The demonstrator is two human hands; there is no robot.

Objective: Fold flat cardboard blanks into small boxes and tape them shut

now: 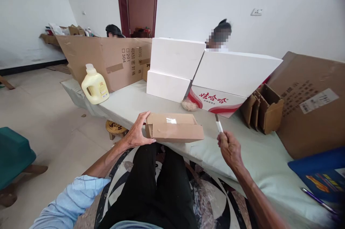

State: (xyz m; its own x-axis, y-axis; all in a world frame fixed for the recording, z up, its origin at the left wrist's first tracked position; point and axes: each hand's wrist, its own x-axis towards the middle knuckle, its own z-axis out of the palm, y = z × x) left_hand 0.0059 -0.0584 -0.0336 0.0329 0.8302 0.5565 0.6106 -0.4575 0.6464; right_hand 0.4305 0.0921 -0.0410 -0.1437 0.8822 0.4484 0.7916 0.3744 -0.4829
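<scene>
A small brown cardboard box (pixel 178 134) lies at the near edge of the table, a strip of clear tape shining on its top. My left hand (pixel 138 132) grips its left end, thumb at the near side and fingers at the far corner. To the right of the box, my right hand (pixel 229 146) is closed around the white handle of a knife (pixel 219 124). The blade points away from me, above the tabletop and apart from the box.
White boxes (pixel 175 58) and a large carton (pixel 107 60) line the far side. A yellow jug (pixel 95 84) stands left. Folded cardboard pieces (pixel 269 108), a blue folder (pixel 320 175) and a pen (pixel 319 200) lie right. Two people sit behind the boxes.
</scene>
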